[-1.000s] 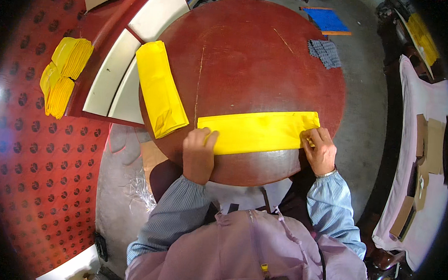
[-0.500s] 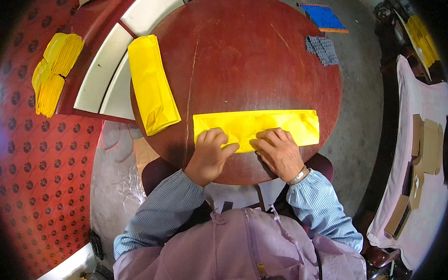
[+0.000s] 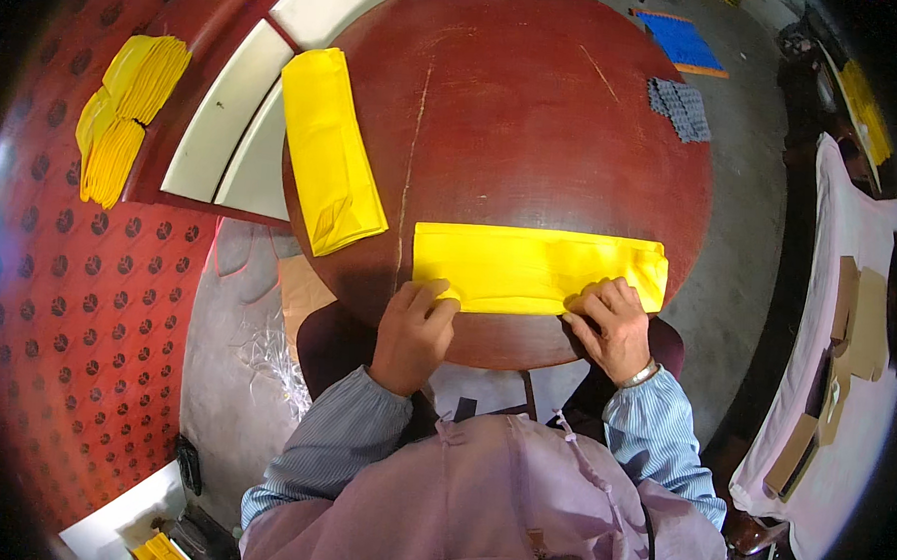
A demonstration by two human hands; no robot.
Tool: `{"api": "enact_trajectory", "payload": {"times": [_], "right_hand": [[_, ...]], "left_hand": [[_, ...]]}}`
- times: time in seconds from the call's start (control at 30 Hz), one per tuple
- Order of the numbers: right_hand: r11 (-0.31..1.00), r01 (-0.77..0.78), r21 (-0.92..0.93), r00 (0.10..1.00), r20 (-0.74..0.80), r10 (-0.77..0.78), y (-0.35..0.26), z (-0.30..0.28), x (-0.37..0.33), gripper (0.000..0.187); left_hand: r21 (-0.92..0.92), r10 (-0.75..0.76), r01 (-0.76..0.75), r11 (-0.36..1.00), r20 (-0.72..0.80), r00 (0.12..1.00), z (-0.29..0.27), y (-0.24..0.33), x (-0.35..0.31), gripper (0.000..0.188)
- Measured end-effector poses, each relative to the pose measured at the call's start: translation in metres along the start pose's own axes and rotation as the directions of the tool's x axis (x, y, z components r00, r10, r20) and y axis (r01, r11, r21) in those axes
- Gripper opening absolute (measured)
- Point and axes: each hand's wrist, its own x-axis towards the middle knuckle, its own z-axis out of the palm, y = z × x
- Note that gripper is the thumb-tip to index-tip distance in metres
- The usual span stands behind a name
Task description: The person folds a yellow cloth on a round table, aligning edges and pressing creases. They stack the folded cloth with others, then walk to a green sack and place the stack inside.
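Note:
A long strip of folded yellow cloth lies flat across the near part of a round red-brown table. At its near left corner my left hand has its fingers curled over the edge, thumb against them. My right hand, with a metal band at the wrist, grips the same near edge closer to the right end, fingers bent and thumb below. The cloth's near edge runs almost straight between both hands. On the table's left side rests a thicker folded yellow bundle, set at a slant.
Fanned yellow folded pieces lie on the patterned red surface to the left. At the table's far right is a grey textured cloth, with a blue mat beyond. Opened cardboard boxes lie on a pale pink cover at right.
My hands have moved farther apart along the cloth's near edge, toward its two ends. That edge, bulging and creased before, now looks straighter and flatter. The whole view has shifted slightly.

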Motion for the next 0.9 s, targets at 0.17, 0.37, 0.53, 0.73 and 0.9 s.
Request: {"api": "enact_trajectory", "payload": {"times": [0.17, 0.37, 0.53, 0.73, 0.9], "right_hand": [[0.999, -0.016, -0.032, 0.999, -0.044, 0.014, -0.004, 0.007, 0.002, 0.022], [0.997, 0.023, -0.076, 0.999, -0.045, -0.027, -0.002, 0.013, 0.002, 0.034], [0.997, 0.010, -0.082, 0.998, -0.059, -0.015, 0.002, 0.018, -0.002, 0.035], [0.999, -0.023, -0.036, 0.996, -0.085, 0.020, -0.003, 0.016, -0.001, 0.037], [0.985, -0.130, -0.116, 0.987, -0.110, 0.117, -0.004, 0.002, -0.017, 0.027]], "left_hand": [[-0.032, -0.043, 0.043, 0.999, 0.018, 0.999, -0.003, 0.001, -0.004, 0.023], [0.045, 0.024, -0.026, 0.999, 0.039, 0.999, 0.000, -0.002, -0.001, 0.025], [0.106, 0.083, -0.087, 0.990, 0.048, 0.995, -0.006, -0.004, 0.003, 0.026], [-0.465, 0.018, 0.005, 0.885, 0.045, 0.999, 0.052, 0.073, 0.053, 0.045], [-0.693, -0.263, 0.313, 0.650, 0.181, 0.948, 0.097, 0.105, 0.073, 0.044]]}}
